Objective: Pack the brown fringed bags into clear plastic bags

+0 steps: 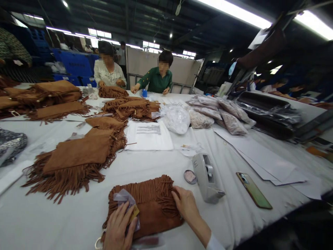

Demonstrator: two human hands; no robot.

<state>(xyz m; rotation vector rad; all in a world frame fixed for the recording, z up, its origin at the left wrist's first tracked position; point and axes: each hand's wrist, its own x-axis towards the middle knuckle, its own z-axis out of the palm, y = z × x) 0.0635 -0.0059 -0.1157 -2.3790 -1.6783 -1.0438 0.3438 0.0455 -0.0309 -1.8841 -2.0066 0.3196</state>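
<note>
A brown fringed suede bag [151, 215] lies flat at the front of the white-covered table. My left hand [119, 227] rests on its left part, fingers spread over a small clear plastic packet [125, 197] with something yellow in it. At the bag's right edge is my right hand [186, 205], its fingertips on the fringe; whether they pinch a strand is too small to tell. A pale ring [98, 243] shows beside my left wrist.
Right of the bag stand a tape dispenser [208, 177], a small round tin [190, 176] and a phone [254, 191]. More fringed bags [78, 152] lie left. White printed bags [148, 135] and wrapped packets [231, 118] lie behind. Two people work across the table.
</note>
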